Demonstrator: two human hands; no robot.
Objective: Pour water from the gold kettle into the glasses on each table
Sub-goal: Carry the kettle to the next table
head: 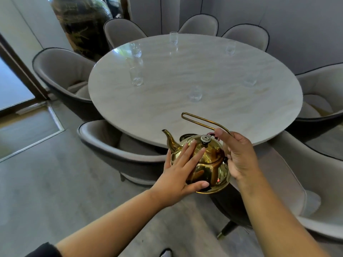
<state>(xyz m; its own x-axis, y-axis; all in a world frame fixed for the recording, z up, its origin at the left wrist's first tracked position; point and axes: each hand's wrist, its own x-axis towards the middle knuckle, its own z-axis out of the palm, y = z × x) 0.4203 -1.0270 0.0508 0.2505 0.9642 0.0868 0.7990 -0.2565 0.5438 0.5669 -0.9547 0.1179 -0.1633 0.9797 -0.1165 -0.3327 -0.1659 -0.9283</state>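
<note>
The gold kettle [207,164] is held in the air in front of the near edge of the round marble table [185,115], its spout pointing left. My left hand [180,175] lies flat with spread fingers against the kettle's left side and lid. My right hand [239,154] grips the kettle at its right side, where the thin wire handle [200,120] hinges; the handle leans back over the table. Several clear glasses stand on the table, the nearest one [195,94] at the middle, others at the left [136,76] and far side [173,38].
Grey padded chairs ring the table; one [111,143] stands directly below the kettle on the left, another [297,191] at the near right. A large dark vase [81,25] stands at the back left. Grey floor lies to the left.
</note>
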